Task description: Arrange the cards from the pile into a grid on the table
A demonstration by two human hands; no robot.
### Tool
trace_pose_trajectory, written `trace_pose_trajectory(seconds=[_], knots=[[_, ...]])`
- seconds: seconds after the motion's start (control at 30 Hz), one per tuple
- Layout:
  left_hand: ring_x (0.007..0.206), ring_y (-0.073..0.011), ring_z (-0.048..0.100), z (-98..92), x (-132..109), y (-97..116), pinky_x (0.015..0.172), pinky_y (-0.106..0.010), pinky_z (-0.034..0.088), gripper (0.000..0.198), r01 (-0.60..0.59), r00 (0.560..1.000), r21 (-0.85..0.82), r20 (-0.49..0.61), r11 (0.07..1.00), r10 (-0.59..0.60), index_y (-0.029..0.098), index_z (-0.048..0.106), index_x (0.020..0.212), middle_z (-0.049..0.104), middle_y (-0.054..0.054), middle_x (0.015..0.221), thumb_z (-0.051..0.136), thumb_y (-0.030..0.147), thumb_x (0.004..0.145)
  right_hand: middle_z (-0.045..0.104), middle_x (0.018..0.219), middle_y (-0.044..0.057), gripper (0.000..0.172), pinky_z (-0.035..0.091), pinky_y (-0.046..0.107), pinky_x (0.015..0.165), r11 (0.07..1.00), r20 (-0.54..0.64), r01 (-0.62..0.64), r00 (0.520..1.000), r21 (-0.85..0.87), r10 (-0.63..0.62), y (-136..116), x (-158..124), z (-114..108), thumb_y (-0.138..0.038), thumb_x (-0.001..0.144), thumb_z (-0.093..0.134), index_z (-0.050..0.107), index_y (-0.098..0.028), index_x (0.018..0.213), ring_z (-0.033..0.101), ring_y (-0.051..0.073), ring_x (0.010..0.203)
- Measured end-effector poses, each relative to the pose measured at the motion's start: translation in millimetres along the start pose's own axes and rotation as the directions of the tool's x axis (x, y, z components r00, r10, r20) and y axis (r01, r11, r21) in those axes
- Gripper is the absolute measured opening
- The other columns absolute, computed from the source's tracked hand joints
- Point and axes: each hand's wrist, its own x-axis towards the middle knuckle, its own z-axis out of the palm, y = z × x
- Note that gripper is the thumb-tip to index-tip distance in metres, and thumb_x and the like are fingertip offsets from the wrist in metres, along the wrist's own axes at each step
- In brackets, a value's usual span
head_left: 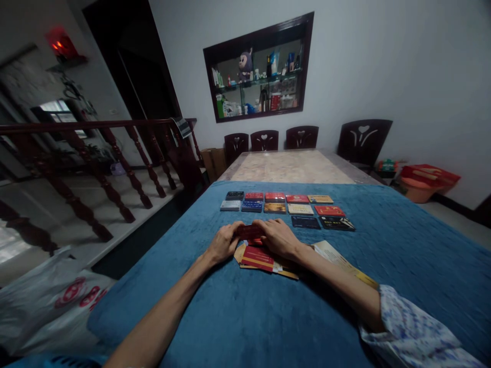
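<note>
Between my two hands is a dark red card or small stack of cards [247, 231], held by its ends just above the blue cloth. My left hand [226, 240] pinches its left end. The fingers of my right hand [276, 236] close on the right end and partly cover it. Below them lies a loose pile of red and gold cards and paper sleeves [258, 257], overlapping one another. A cream and yellow paper sleeve [341, 260] sticks out beyond my right forearm. Farther off, several cards stand in neat rows, among them a red one [329, 210] and a black one [336, 223].
A blue cloth [199, 317] covers the near part of the table [287, 166]. Dark chairs [362, 140] stand around its far end. To the left are a wooden railing [115, 181] and white plastic bags [49, 306]. A red bag [429, 176] sits at the right wall.
</note>
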Motion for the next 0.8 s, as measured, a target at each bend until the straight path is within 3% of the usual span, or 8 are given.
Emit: trace_pose_trajectory(seconds=[0.27, 0.47, 0.8], knots=[[0.094, -0.0212, 0.065, 3.3, 1, 2, 0.090, -0.038, 0.050, 0.035, 0.019, 1.000, 0.004, -0.013, 1.000, -0.019, 0.018, 0.055, 0.125, 0.069, -0.009, 0.110, 0.049, 0.012, 0.091, 0.067, 0.113, 0.011, 0.043, 0.032, 0.036, 0.084, 1.000, -0.036, -0.007, 0.999, 0.013, 0.008, 3, 1, 7, -0.016, 0.095, 0.051, 0.048, -0.020, 0.138, 0.057, 0.025, 0.105], [0.105, -0.0230, 0.063, 4.8, 2, -1, 0.096, -0.042, 0.047, 0.042, 0.031, 0.999, 0.005, -0.030, 0.999, -0.031, 0.019, 0.051, 0.132, 0.066, -0.010, 0.123, 0.049, 0.011, 0.090, 0.065, 0.117, 0.013, 0.048, 0.034, 0.037, 0.087, 1.000, -0.065, -0.003, 0.998, 0.010, 0.004, 4, 2, 8, -0.017, 0.092, 0.055, 0.046, -0.018, 0.140, 0.054, 0.026, 0.109], [0.115, -0.0267, 0.058, 3.2, 3, 1, 0.102, -0.048, 0.044, 0.067, 0.090, 0.996, -0.015, 0.023, 0.996, -0.090, 0.020, 0.044, 0.142, 0.062, -0.012, 0.131, 0.063, 0.010, 0.079, 0.064, 0.119, 0.015, 0.048, 0.037, 0.037, 0.087, 0.999, -0.044, -0.041, 0.998, 0.022, 0.042, 0, 1, -5, -0.022, 0.091, 0.058, 0.048, -0.016, 0.137, 0.054, 0.028, 0.111]])
